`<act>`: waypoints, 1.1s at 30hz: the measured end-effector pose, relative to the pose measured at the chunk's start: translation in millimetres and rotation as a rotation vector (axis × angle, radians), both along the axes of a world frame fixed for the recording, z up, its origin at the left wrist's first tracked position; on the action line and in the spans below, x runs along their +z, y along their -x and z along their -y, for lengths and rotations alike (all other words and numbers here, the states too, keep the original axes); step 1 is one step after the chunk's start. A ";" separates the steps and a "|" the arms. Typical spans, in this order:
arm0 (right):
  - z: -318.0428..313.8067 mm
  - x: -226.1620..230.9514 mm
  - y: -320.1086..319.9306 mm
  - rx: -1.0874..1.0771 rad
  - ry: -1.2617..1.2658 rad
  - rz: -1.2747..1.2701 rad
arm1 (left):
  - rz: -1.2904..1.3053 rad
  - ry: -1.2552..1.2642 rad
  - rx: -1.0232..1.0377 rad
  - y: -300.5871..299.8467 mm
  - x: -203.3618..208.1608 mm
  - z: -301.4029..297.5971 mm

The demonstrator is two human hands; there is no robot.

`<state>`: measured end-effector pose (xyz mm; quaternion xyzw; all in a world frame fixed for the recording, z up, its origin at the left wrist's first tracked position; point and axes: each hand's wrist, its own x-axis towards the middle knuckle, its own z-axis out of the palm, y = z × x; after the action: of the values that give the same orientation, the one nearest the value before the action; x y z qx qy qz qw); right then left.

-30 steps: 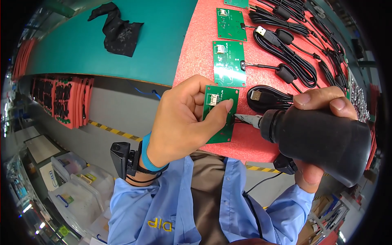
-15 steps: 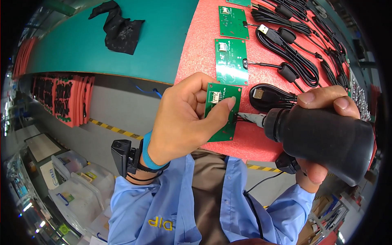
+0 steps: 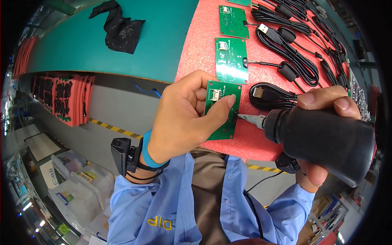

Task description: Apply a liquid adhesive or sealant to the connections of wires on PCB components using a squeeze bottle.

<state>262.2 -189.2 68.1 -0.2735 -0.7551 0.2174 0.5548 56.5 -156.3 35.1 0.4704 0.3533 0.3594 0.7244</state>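
My left hand (image 3: 188, 116) pinches a green circuit board (image 3: 222, 132) between thumb and fingers at the near end of the pink foam sheet (image 3: 261, 143). A white connector sits on the board's upper part. My right hand (image 3: 326, 100) is wrapped round a black squeeze bottle (image 3: 322, 141), tipped sideways. Its pale, tapered nozzle (image 3: 253, 119) points left, and the tip meets the board's right edge at a dark spot of wire joints. A coiled black USB cable (image 3: 271, 97) lies just beyond the nozzle.
Another green board (image 3: 231, 61) with a wired cable lies farther up the foam, followed by more boards and coiled black cables (image 3: 290, 53). On the green tabletop (image 3: 73, 49) rests a black cloth (image 3: 122, 32). Clear plastic bins (image 3: 81, 192) stand at lower left.
The held board has shifted very slightly upward with my left hand. The dark spot at the nozzle tip looks a little larger. My right hand and the bottle have barely moved.
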 end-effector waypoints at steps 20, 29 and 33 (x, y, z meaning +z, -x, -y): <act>8.9 3.8 4.5 -0.018 0.087 -0.005 | -0.034 -0.015 -0.021 4.3 -2.1 -0.8; 16.0 3.2 9.1 -0.009 0.155 -0.059 | -0.008 -0.012 -0.013 3.4 -4.7 -1.2; 16.2 6.4 6.2 0.008 0.141 -0.023 | -0.053 -0.060 0.002 -0.2 -9.6 -2.5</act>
<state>256.0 -205.3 74.5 -0.3063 -0.7325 0.2753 0.5421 56.7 -153.8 25.5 0.5009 0.3619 0.3579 0.7000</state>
